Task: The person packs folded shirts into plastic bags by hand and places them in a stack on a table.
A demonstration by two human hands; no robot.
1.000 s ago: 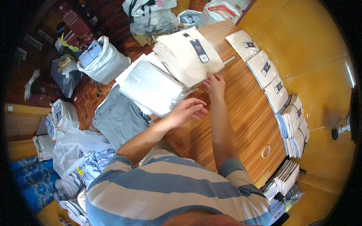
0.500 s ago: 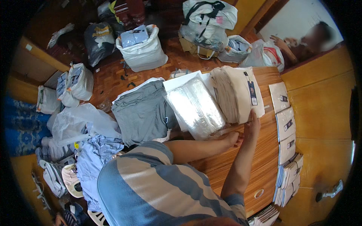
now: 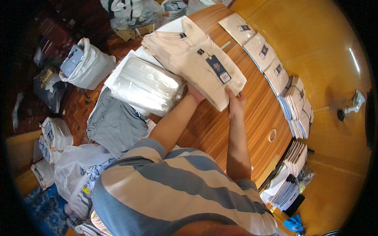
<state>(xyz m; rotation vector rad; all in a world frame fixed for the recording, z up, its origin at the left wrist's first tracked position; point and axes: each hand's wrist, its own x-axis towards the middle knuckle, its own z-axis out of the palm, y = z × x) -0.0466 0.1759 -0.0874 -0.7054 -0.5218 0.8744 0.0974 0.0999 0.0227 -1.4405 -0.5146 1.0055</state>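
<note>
Between both my hands is a folded beige shirt [image 3: 199, 74] with a dark hang tag [image 3: 219, 69], lifted at its near end. My left hand [image 3: 195, 93] is under its left edge, its fingers mostly hidden by the cloth. At the near right corner my right hand [image 3: 237, 103] grips the edge, thumb on top. Behind it lie more folded beige shirts [image 3: 167, 45] in a pile. To the left, a stack of clear plastic bags [image 3: 145, 84] rests on white sheets [image 3: 112, 80], close to my left forearm.
Grey folded clothes [image 3: 114, 126] lie at the wooden table's [image 3: 212, 133] left side. Packed shirts [image 3: 264, 51] line its right edge, with several stacks [image 3: 295, 102] nearer. A tape roll [image 3: 272, 135] lies on the right. White sacks [image 3: 88, 67] of clothes stand on the floor.
The view has swung to the right. Both hands have taken hold of the top beige shirt, drawing it nearer and raising its near end from the pile.
</note>
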